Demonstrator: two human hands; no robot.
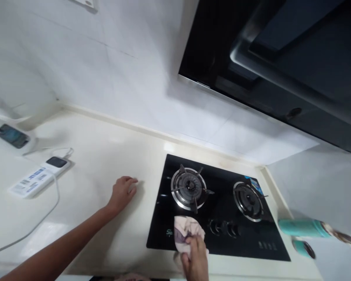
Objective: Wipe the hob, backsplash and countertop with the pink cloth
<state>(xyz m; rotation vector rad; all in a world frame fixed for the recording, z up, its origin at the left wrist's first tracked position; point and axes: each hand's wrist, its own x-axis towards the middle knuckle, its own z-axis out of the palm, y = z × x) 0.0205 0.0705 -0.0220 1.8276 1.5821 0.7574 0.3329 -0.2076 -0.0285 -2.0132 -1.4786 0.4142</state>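
Note:
My right hand (196, 255) is closed on a pale patterned cloth (185, 231), pressed onto the front of the black glass gas hob (222, 234), just below the left burner (188, 187) and left of the control knobs (224, 228). My left hand (122, 192) rests on the cream counter (99, 164) to the left of the hob, its fingers curled down against the surface with nothing visible in them. The right burner (248, 199) sits further right.
A white power strip (38, 176) with a cable and a phone (11, 136) lie at the left of the counter. A teal bottle (305, 227) and its cap (302, 248) lie right of the hob. A dark range hood (280, 58) hangs overhead.

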